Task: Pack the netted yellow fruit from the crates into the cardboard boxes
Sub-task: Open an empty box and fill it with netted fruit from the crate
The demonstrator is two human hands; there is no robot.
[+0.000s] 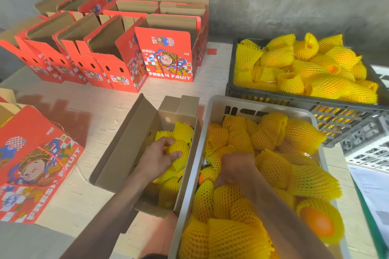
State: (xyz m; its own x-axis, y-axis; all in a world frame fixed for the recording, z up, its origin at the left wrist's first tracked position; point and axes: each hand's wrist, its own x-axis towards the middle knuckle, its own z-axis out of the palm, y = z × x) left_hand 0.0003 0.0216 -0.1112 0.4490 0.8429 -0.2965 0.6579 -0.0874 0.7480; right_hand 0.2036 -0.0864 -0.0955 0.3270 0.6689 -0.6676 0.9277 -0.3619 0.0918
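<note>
An open cardboard box (124,149) lies in front of me with several netted yellow fruit in it. My left hand (157,157) is inside the box, its fingers curled round one netted fruit (179,151). To the right stands a white crate (212,111) heaped with netted fruit. My right hand (235,166) reaches down among the heaped fruit, and its fingers are hidden between the nets, so its grip cannot be seen. A dark crate (271,95) behind holds more netted fruit (305,65).
Several open red "Fresh Fruit" boxes (168,59) stand in rows at the back left by the grey wall. A closed red box (35,166) lies at the left. White empty crates (368,149) and a printed sheet (372,195) sit at the right edge.
</note>
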